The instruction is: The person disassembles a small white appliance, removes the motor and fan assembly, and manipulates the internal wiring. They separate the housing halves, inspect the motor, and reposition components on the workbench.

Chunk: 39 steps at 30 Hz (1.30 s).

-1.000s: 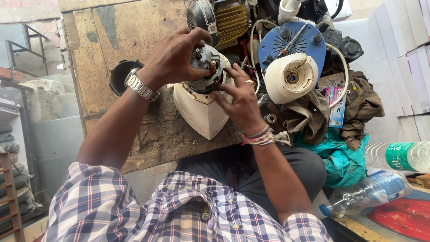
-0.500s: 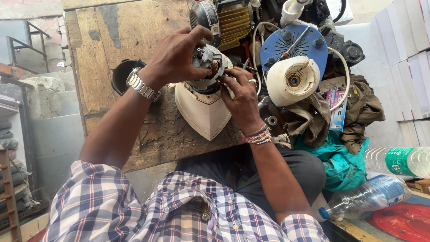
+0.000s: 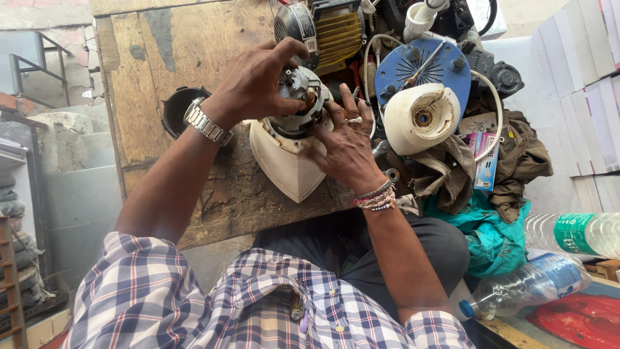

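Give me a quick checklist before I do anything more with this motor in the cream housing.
1. Left hand on the motor: ok, it cups the top from the left.
2. Right hand bracing: ok, fingers rest against the motor's right side.
3. Cream housing supported: ok, it lies on the wooden board.
4. Motor fully seated in the housing: cannot tell, hands cover the joint.
5. Space to the right: not ok, a blue disc and a cream cup-shaped part crowd close.
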Each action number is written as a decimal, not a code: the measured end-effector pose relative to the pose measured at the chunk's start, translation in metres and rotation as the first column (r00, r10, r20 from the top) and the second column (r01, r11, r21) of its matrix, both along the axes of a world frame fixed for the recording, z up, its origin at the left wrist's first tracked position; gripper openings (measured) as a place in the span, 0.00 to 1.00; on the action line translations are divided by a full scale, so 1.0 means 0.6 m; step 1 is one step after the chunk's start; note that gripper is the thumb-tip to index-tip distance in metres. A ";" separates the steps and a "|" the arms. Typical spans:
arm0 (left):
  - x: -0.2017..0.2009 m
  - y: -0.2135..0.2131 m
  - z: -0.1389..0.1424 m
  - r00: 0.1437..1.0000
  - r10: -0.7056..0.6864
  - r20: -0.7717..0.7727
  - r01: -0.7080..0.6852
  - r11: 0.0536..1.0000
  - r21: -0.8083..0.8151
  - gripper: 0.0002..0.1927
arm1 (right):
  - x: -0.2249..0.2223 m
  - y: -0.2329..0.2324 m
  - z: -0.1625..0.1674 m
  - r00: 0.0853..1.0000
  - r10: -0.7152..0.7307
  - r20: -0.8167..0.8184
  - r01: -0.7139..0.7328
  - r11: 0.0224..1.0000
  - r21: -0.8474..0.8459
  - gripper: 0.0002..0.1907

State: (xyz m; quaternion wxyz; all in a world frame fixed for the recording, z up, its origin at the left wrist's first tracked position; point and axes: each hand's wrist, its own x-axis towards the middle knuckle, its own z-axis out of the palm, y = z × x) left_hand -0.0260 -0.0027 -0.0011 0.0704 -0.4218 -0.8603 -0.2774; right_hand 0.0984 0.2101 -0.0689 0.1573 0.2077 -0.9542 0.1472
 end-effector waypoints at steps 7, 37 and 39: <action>-0.003 0.009 -0.002 0.999 -0.039 -0.037 0.037 0.998 -0.051 0.37 | 0.007 -0.013 -0.013 0.998 -0.054 -0.043 0.049 0.993 -0.110 0.30; 0.011 -0.078 -0.025 0.966 -0.021 0.258 -0.035 0.977 0.212 0.46 | 0.025 0.015 -0.029 0.962 -0.024 0.271 0.176 0.815 -0.552 0.45; 0.037 -0.073 -0.053 0.956 0.077 0.283 -0.137 0.971 0.198 0.47 | 0.024 0.010 -0.027 0.965 0.012 0.263 0.176 0.715 -0.677 0.41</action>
